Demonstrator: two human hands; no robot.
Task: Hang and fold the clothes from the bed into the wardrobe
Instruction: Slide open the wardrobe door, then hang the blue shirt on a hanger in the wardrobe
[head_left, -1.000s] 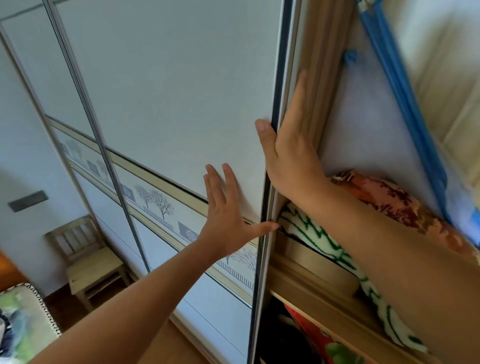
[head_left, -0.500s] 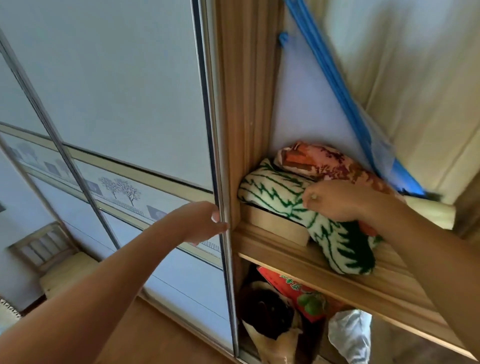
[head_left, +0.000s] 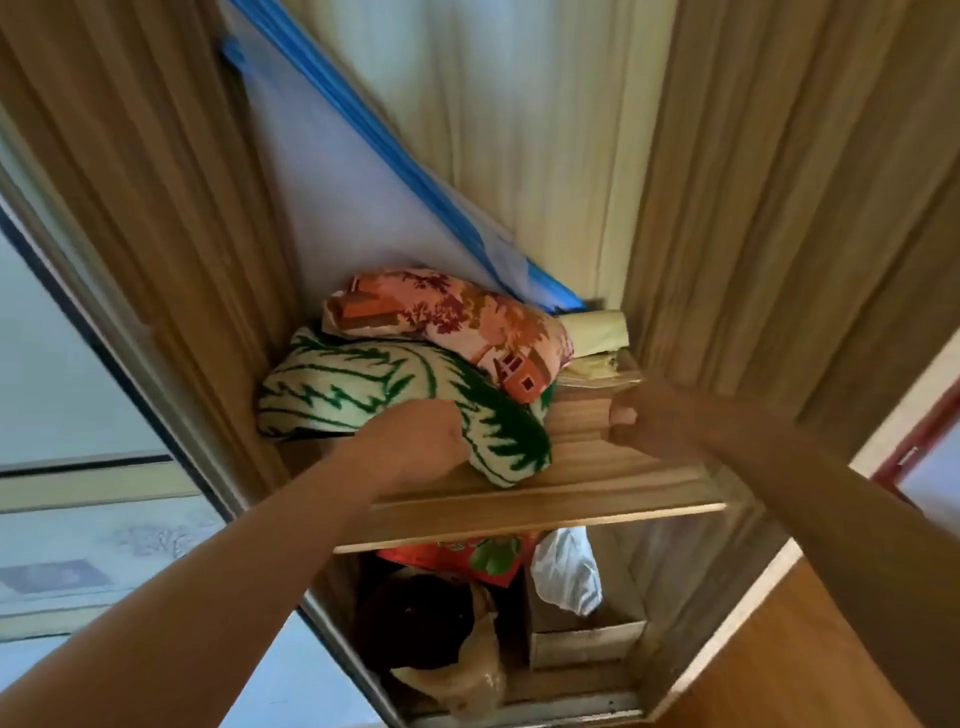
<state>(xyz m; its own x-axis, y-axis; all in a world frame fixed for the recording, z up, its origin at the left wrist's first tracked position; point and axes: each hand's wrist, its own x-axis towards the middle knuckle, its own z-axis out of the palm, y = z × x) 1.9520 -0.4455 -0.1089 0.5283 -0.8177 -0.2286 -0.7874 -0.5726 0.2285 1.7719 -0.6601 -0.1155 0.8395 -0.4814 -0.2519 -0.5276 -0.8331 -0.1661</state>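
- Left grip is up at the top shelf, arm reaching in from the lower left. Its knuckles are rounded and its fingers are tucked into the front fold of the green-and-white blanket. It's grasping that blanket, fingertips out of sight.
- Far left, the pale sliding door stands beside the wooden frame of the wardrobe. The wardrobe fills the view, open right in front of the person.
- Inside, a white storage bag with blue trim leans at a slant against the back, above the top shelf.
- Under it sits the pile: the green-and-white blanket is at the bottom, its end drooping over the shelf's front. The orange floral blanket lies on top of it.
- Just right of the pile, a pale yellow folded cloth sits against the right wall.
- Right grip comes in from the right, at the raised wooden lip on the shelf. It's blurred, with one fingertip showing on the wood. Clasping or only resting, I cannot tell.
- Down in the lower compartment, a dark bag is on the left and a red printed bag lies just under the shelf. A white plastic bag hangs over a cardboard box.
- Far right, a red frame shows past the wardrobe's side.
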